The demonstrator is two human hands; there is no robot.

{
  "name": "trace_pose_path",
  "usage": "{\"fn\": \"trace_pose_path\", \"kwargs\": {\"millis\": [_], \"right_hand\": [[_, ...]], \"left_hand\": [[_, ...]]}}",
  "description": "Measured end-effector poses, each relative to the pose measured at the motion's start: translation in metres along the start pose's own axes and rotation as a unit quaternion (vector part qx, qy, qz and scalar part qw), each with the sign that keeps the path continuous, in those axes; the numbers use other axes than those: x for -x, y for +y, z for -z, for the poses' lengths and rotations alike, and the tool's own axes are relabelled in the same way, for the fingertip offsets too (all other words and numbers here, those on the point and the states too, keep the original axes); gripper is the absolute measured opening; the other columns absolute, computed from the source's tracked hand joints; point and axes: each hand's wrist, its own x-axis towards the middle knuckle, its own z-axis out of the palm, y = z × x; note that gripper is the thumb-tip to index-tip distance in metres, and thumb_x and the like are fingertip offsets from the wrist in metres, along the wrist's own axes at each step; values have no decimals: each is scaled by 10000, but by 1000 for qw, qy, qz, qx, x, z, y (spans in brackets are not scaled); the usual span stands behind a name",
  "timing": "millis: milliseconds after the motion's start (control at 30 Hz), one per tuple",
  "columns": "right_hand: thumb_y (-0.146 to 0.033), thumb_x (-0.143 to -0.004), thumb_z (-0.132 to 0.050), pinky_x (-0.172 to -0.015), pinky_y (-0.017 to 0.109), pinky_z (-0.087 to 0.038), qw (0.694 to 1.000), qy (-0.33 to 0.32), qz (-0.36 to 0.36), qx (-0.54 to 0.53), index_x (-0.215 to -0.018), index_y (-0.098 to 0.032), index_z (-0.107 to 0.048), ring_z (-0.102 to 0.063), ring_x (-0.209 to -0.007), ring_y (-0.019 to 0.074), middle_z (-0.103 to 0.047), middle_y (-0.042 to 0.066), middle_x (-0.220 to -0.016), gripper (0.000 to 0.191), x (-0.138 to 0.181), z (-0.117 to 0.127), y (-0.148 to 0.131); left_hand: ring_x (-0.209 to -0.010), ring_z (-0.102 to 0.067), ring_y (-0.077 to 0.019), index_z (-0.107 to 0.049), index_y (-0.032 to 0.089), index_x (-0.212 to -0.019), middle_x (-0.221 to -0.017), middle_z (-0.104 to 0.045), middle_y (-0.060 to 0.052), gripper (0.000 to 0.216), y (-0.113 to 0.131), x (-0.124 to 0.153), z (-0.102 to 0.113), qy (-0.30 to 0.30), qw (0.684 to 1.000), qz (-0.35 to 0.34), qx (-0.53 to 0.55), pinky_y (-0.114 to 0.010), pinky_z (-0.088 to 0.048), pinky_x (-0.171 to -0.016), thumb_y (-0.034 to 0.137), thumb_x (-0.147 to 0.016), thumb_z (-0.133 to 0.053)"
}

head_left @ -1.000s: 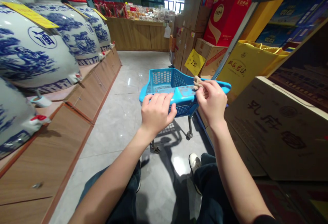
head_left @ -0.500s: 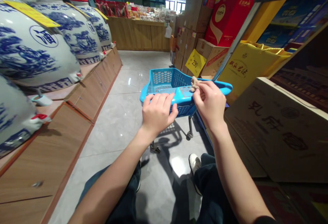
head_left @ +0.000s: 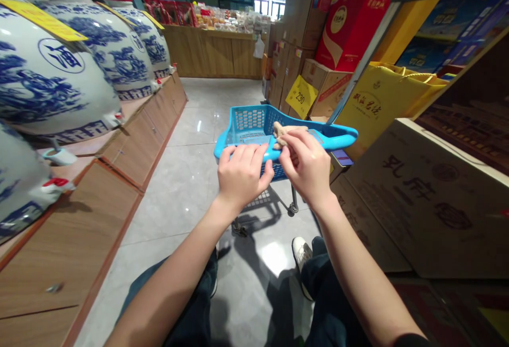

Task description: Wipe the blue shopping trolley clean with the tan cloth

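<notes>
A small blue plastic shopping cart [head_left: 250,122] stands on the grey tiled aisle in front of me. My left hand [head_left: 242,175] is closed over the near rim of the cart. My right hand [head_left: 308,167] pinches a small beige cloth [head_left: 283,131] against the cart's blue handle bar, close beside my left hand. My legs and a white shoe [head_left: 300,254] show below.
Large blue-and-white ceramic jars [head_left: 51,82] sit on wooden cabinets [head_left: 119,177] along the left. On the right stand cardboard boxes [head_left: 429,198], a yellow gift bag [head_left: 377,103], red boxes [head_left: 350,18] and a yellow price tag [head_left: 301,98]. A wooden counter [head_left: 214,53] with packaged goods closes the far end.
My right hand with the cloth has slid left along the cart's handle bar toward my left hand. My left hand has kept its grip.
</notes>
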Motion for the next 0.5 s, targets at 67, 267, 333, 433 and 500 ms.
{"fn": "trace_pose_path", "kwargs": {"millis": [67, 267, 333, 433, 500], "right_hand": [[-201, -939, -543, -946, 383, -577, 998, -6, 29, -47, -1086, -217, -734, -715, -1059, 242, -758, 104, -1142, 241, 2, -3, -2], [-212, -928, -536, -959, 438, -575, 997, 61, -37, -25, -1043, -220, -733, -716, -1040, 266, -759, 109, -1103, 228, 2, 1, 20], [-216, -926, -538, -956, 443, -575, 997, 60, -41, -2, -1050, -222, -735, -711, -1043, 273, -757, 112, -1101, 233, 4, 0, 16], [-215, -926, -544, -962, 430, -577, 1000, 30, 9, -2, -1094, -228, -738, -710, -1061, 271, -754, 116, -1128, 256, 8, -5, 3], [-217, -927, -549, -968, 419, -579, 998, 14, 52, -21, -1113, -224, -737, -711, -1071, 266, -755, 118, -1138, 265, 8, -6, 1]], "left_hand": [[-946, -676, -279, -716, 141, -1205, -1062, -783, -116, 338, 0, -1, 0, 11, 1000, -10, -15, -433, -409, -914, 289, -972, -521], [-940, -674, -272, -710, 122, -1214, -1051, -782, -115, 341, 1, -2, 0, 20, 999, -24, -18, -426, -410, -903, 279, -972, -528], [-949, -672, -281, -712, 136, -1220, -1057, -781, -119, 347, 1, -1, 0, 10, 1000, -12, -8, -440, -412, -914, 281, -964, -529], [-963, -672, -288, -714, 157, -1223, -1068, -778, -125, 350, 0, 0, -1, -2, 1000, 5, 4, -452, -411, -925, 287, -957, -527], [-973, -672, -289, -713, 162, -1225, -1073, -777, -128, 349, 0, 0, -1, -5, 1000, 9, 9, -449, -409, -927, 288, -957, -528]]}}
